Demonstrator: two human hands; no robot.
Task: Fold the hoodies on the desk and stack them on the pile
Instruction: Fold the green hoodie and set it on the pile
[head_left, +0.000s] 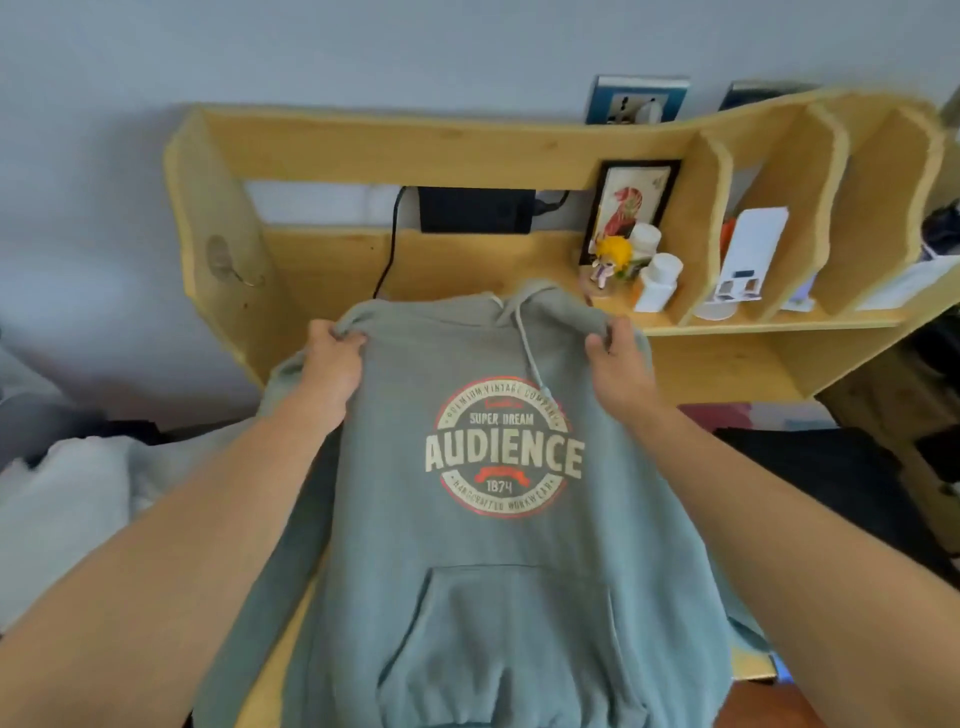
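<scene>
A grey-green hoodie (483, 561) hangs front-side toward the camera, held up over the wooden desk (717, 364) by both shoulders. The left hand (332, 364) has its fingers curled round the fabric at one shoulder seam; the right hand (621, 364) pinches the other shoulder the same way, thumb toward the collar. The cloth is a soft, matte fleece, unfolded and fairly smooth across the chest, with the hood slumped behind the neckline and one pale drawstring (527, 348) trailing down onto the print. That print is a round badge in cream and red — "SUPER DREAM AUDIENCE", "1874" below it, smaller lettering curving round the rim. A kangaroo pocket (498, 623) sits low on the front. The sleeves droop down on either side behind the forearms.

Behind the garment the desk's shelf unit (467, 140) carries a framed picture (631, 208), a small figurine (610, 262) and two white bottles (657, 283) — all near the hoodie's right shoulder. A pale garment (67, 499) lies at the left, a dark one (815, 467) at the right.
</scene>
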